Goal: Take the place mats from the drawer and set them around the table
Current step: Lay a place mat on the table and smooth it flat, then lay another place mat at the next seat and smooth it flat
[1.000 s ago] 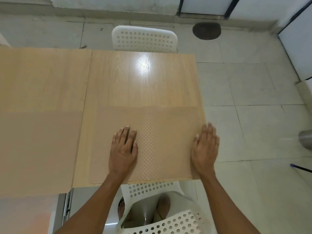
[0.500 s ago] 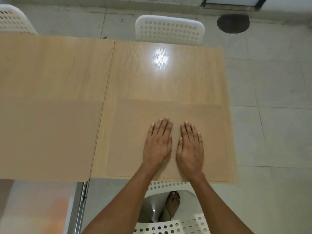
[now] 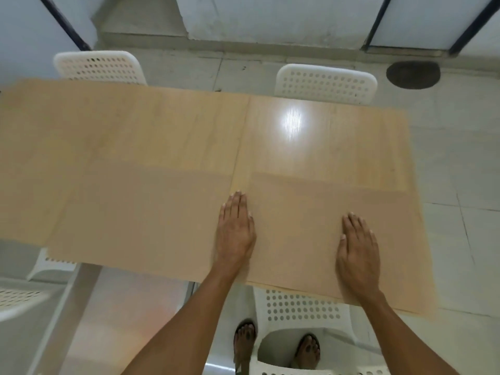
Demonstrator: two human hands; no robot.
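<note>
On the left half of the pale wooden table (image 3: 189, 125) we see one thin tan rectangular place mat (image 3: 135, 217) already lying flat. Our left hand (image 3: 235, 234) and right hand (image 3: 357, 253), fingers straight, press a second tan mat (image 3: 311, 226) on the right half. We judge the far side, by the two white perforated plastic chairs (image 3: 324, 82), is still without mats.

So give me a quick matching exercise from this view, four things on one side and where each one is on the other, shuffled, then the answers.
Things:
1. left hand
2. right hand
3. dark floor patch
4. light glare

Places:
A. on the floor beyond the table's far right corner
B. flat on the right place mat, towards its middle
C. on the bare tabletop, in front of a far white chair
D. flat at the right place mat's left edge

Pairs: 1-D, 2-B, 3-A, 4-C
</note>
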